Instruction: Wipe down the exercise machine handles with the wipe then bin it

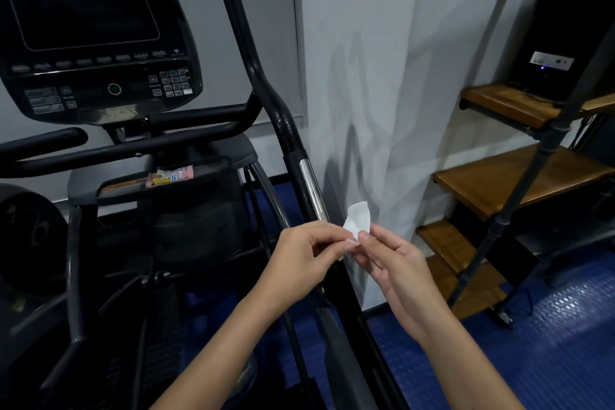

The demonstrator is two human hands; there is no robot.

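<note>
Both hands up front now, left hand (304,255) & right hand (396,268) pinching the wipe (356,220) btwn them, just beside the handle (311,188).

Lower part of the wipe (357,221) behind pinching fingertips (363,236); console (96,40) button labels too blurred to read

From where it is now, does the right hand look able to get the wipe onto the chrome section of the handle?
Probably yes: the right hand pinches the small white wipe beside the handle's chrome section, nothing between.
</note>
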